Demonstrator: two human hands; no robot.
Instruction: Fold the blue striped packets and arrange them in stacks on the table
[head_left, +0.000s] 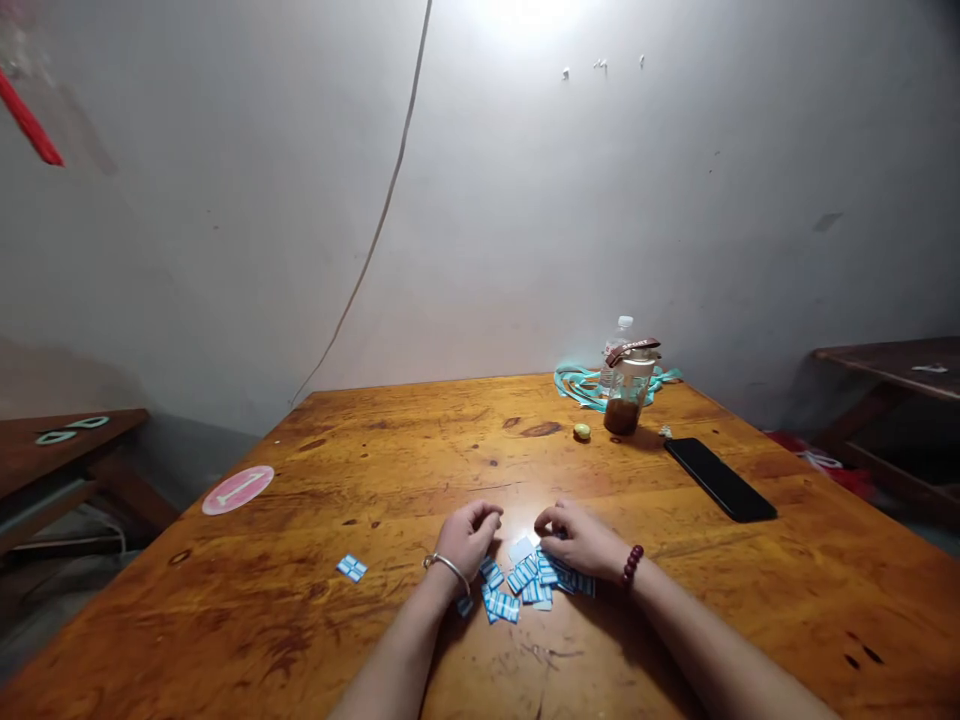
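A loose pile of small blue-and-white patterned cards (523, 574) lies on the wooden table in front of me. Some overlap, and one card (520, 549) shows a plain pale face. At the pile's left edge is my left hand (466, 538), its fingers curled in towards the thumb; what they hold, if anything, is hidden. Over the pile's right side rests my right hand (579, 540), fingers bent down at the cards and partly covering them. Whether a card is between those fingertips I cannot make out. Apart from the pile, a single blue-and-white card (351, 568) lies to the left.
On the wooden table (405, 460), a black phone (718, 478) lies at right. Behind it stand a jar of brown liquid (627, 398), a clear bottle (624, 335) and a teal strap (577, 385). A small yellowish object (582, 432) sits nearby. A pink round sticker (238, 490) is at left.
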